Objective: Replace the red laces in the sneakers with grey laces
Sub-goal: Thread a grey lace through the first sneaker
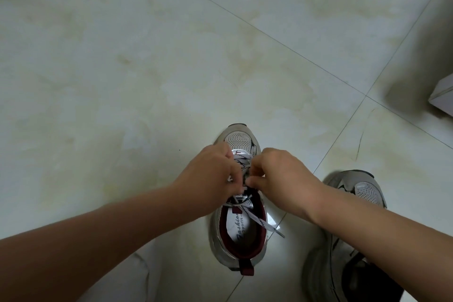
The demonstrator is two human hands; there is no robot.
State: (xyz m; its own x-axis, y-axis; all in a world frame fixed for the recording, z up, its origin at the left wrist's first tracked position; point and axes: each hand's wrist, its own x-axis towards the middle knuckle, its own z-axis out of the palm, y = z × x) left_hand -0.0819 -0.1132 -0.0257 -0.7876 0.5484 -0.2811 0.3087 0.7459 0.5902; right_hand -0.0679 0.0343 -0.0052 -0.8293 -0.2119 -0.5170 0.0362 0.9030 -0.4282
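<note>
Head view, floor: pale marbled tiles point(147, 68) with thin dark grout lines are filling most of the frame.
Head view, centre sneaker: a grey-and-white sneaker point(239, 243) with a dark red lining is standing on the tiles at lower centre, toe pointing toward the top of the frame, heel tab toward the bottom edge.
Head view, insole: a white insole point(241, 227) with printed lettering is showing through the shoe's opening.
Head view, grey lace: a pale grey lace point(261, 222) with dark printed marks is crossing the upper eyelets between the two hands; one loose end is trailing over the right side of the collar, its tip lying on the tile beside the shoe.
Head view, left hand: the left hand point(208, 174) is reaching in from lower left, fingers curled and pinching the lace at the left eyelets.
Head view, right hand: the right hand point(284, 176) is reaching in from lower right, fingertips closed on the lace at the middle of the lacing, almost touching the left hand.
Head view, second sneaker: another grey sneaker point(353, 193) is standing at lower right, partly hidden under the right forearm; its lacing cannot be made out.
Head view, box: the corner of a pale box point(443, 95) is sitting at the right edge.
</note>
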